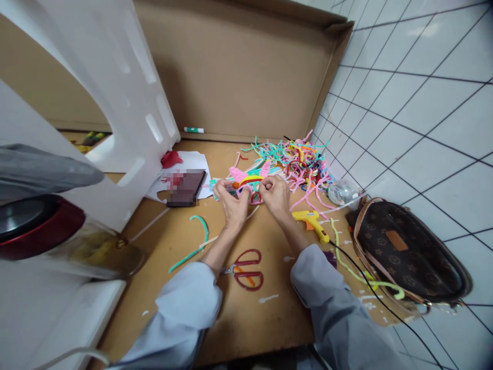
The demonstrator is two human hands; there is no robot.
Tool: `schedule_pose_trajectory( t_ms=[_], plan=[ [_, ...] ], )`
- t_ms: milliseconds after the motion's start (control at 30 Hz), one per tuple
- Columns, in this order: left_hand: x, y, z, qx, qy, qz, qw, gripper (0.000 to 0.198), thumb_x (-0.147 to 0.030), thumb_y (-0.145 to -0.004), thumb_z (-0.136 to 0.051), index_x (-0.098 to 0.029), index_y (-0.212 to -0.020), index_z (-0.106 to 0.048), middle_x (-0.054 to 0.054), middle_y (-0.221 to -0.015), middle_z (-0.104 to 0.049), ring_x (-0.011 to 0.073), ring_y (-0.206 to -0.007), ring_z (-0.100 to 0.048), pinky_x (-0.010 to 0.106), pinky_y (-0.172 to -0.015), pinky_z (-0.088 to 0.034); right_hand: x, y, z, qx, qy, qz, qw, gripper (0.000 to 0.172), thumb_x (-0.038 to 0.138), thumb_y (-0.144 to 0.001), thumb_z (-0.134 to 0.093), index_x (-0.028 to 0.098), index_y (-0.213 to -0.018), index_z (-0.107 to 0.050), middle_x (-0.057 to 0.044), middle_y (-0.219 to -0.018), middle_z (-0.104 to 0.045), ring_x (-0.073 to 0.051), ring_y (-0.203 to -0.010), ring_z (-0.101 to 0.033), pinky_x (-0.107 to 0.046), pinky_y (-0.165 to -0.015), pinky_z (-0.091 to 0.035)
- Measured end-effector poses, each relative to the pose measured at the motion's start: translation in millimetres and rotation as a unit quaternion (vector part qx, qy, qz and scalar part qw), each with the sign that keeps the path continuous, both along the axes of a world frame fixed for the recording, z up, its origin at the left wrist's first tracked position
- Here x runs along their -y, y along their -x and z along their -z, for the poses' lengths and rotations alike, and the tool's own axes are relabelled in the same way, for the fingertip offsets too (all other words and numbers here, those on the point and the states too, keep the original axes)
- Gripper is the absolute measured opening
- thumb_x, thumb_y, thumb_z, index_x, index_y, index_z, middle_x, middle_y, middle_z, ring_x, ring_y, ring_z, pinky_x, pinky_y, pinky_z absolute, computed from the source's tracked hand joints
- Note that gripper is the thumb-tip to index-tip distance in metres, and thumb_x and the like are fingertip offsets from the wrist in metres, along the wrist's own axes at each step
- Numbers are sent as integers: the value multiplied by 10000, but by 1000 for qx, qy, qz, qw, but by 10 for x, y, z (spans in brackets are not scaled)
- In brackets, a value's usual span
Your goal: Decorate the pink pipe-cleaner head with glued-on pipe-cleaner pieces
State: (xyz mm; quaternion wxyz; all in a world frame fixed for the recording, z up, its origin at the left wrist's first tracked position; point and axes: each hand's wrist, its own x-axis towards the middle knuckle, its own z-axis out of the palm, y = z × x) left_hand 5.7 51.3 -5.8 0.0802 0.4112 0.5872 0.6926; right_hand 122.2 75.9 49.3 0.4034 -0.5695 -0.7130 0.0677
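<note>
Between my two hands is a craft piece of fuzzy pipe cleaners, with pink ear-like tips, a yellow and red arc and small rings. My left hand grips its left side, thumb and fingers curled around the edge. On the right side, my right hand pinches the piece with fingertips close together; what exactly lies under them is hidden. Below my forearms, red-handled scissors lie on the table. A yellow glue gun rests right of my right wrist.
A tangled pile of pipe cleaners sits behind my hands. Loose green pipe cleaners lie at left, near a dark wallet-like item on white paper. A brown patterned bag stands right, beside the glue gun's cord. A glass jug is left.
</note>
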Motion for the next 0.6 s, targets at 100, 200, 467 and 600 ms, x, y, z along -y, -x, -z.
schedule_pose_trajectory(
  t_ms=[100, 200, 467, 600],
  plan=[
    [6, -24, -2, 7, 8, 5, 1000, 463, -214, -712, -740, -252, -1045, -421, 59, -1126, -465, 230, -1143, -506, 451, -1080, -423, 0, 7, 15, 2, -15, 3, 1000, 143, 151, -794, -600, 214, -739, -716, -24, -802, -681, -173, -741, -599, -278, -674, -411],
    [8, -39, -2, 16, 21, 15, 1000, 499, -226, -692, -767, -253, -1035, -405, 50, -1118, -464, 222, -1120, -502, 437, -1075, -418, -2, 15, 30, 6, -26, 2, 1000, 146, 153, -794, -598, 222, -731, -710, -21, -802, -680, -172, -746, -602, -274, -678, -419],
    [-62, -73, 76, 22, 22, 24, 999, 571, -301, -682, -834, -251, -1041, -394, 23, -1082, -472, 192, -1063, -522, 384, -1010, -444, 6, 30, 29, 33, -2, -2, 999, 130, 174, -830, -608, 208, -784, -726, -43, -848, -687, -189, -779, -616, -297, -729, -439],
    [-91, -60, 116, 25, 25, 34, 999, 571, -344, -696, -834, -246, -1058, -404, 19, -1069, -480, 188, -1044, -540, 376, -992, -454, 8, 29, 17, 27, 8, -2, 1000, 139, 175, -830, -602, 209, -785, -728, -41, -845, -681, -189, -783, -615, -297, -733, -445]
  ],
)
